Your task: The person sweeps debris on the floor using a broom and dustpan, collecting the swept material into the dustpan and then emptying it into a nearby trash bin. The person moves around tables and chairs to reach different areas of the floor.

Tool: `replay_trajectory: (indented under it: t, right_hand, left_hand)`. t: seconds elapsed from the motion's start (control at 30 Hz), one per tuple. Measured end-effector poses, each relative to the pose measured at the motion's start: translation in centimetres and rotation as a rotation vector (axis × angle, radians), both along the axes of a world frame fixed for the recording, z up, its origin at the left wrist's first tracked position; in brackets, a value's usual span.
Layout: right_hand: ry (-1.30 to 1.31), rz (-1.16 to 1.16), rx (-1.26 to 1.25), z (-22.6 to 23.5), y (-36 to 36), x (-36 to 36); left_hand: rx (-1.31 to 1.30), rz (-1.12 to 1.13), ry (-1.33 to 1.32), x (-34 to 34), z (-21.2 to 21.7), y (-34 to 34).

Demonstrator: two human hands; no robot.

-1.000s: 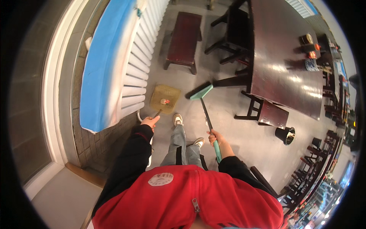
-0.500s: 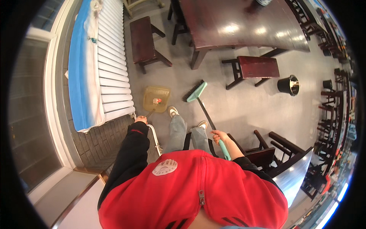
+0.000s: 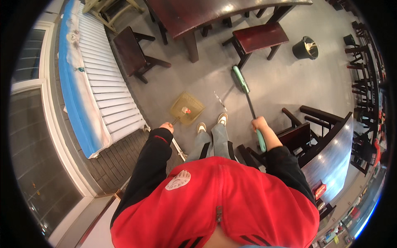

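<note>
My left hand [image 3: 167,127] is closed round the handle of a yellowish dustpan [image 3: 192,101], whose pan is at floor level left of my shoes. A small red and white bit of litter [image 3: 186,110] lies in the pan. My right hand [image 3: 259,123] grips the dark handle of a broom [image 3: 250,103], above its green grip end. The broom's green head [image 3: 240,78], bristles turned to the right, is out ahead near a bench. A thin, pale, shiny strip [image 3: 220,101] lies on the floor between pan and broom.
Ahead stand a dark wooden table [image 3: 190,16] and two benches [image 3: 260,38] [image 3: 129,51]. A black bucket [image 3: 305,48] stands at far right. A white radiator [image 3: 105,78] runs along the left. Close on my right are a chair [image 3: 294,138] and a shiny-topped table [image 3: 331,159].
The broom has swung to the right and its head has turned. The dustpan has shifted right relative to the radiator and tilted round. My view has turned and moved forward; the pale strip now shows.
</note>
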State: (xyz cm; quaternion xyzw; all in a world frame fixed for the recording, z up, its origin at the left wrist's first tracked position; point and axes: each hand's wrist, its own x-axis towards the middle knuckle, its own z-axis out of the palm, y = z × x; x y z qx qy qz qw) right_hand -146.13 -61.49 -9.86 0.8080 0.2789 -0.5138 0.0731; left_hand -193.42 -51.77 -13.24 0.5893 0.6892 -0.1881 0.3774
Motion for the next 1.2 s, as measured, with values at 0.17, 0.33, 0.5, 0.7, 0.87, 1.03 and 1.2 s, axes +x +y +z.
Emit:
replay_trajectory:
  t: [0.17,0.33,0.5,0.7,0.87,1.03,1.2]
  right_hand:
    - [-0.067,1.052,-0.173,-5.0,1.7,-6.3]
    - [0.263,0.054,-0.195,-4.9,-2.2,-16.7]
    - [0.312,-0.015,0.018,0.1,-4.1,-15.9]
    - [0.163,-0.055,0.125,3.3,-4.5,-12.3]
    - [-0.054,0.311,0.161,-1.1,1.3,-8.0]
    - [-0.125,0.525,0.271,-5.7,7.0,-10.9]
    - [-0.099,0.348,0.207,-5.5,1.8,-21.5]
  left_hand:
    - [-0.059,-0.069,-0.067,1.5,-1.7,-0.4]
    - [-0.103,-0.011,-0.035,2.6,-1.7,-1.8]
    - [-0.050,-0.042,-0.085,1.2,-1.8,-2.1]
    - [-0.029,0.023,-0.111,-1.6,-2.4,-3.2]
    - [-0.326,0.342,-0.384,-5.0,-1.4,-3.3]
    - [-0.336,0.793,-0.401,-6.7,-1.3,-2.5]
    - [-0.370,0.659,-0.264,-4.7,-1.2,-1.3]
